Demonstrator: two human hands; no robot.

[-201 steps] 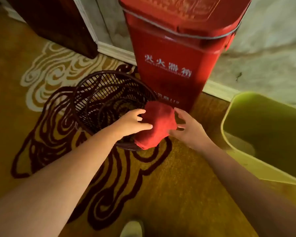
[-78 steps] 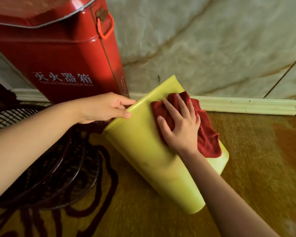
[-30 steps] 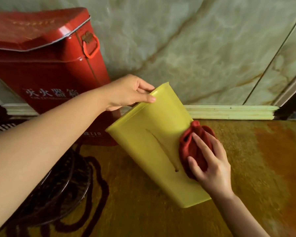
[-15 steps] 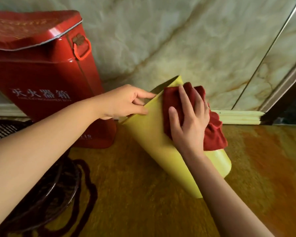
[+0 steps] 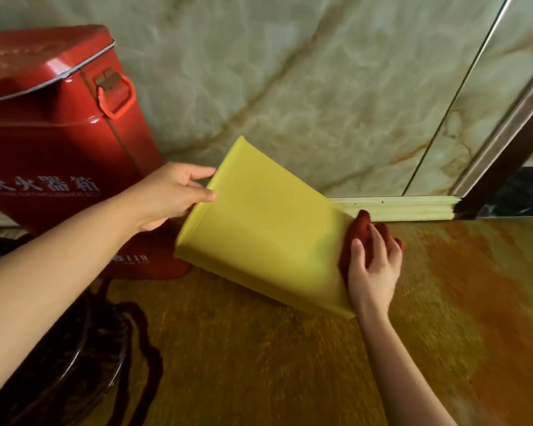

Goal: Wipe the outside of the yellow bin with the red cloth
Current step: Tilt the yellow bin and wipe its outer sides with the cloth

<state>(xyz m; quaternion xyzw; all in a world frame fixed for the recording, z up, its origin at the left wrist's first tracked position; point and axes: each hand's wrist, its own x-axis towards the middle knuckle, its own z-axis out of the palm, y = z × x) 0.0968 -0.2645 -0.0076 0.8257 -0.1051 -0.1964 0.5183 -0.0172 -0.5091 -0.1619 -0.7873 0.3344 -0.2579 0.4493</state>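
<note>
The yellow bin is tipped on its side above the carpet, one flat wall facing me. My left hand grips its upper left edge, thumb on the outer wall and fingers curled over the rim. My right hand presses the bunched red cloth against the bin's lower right end. Most of the cloth is hidden under my fingers and behind the bin's edge.
A red metal fire-extinguisher box stands at the left against the marble wall. A dark wire basket sits at the lower left on the patterned carpet. A white skirting board runs behind the bin, and a dark door frame rises at the right.
My right hand slid the cloth from the bin's upper edge down to its lower right end. The bin turned so a broad flat wall faces me. My left hand kept its grip.
</note>
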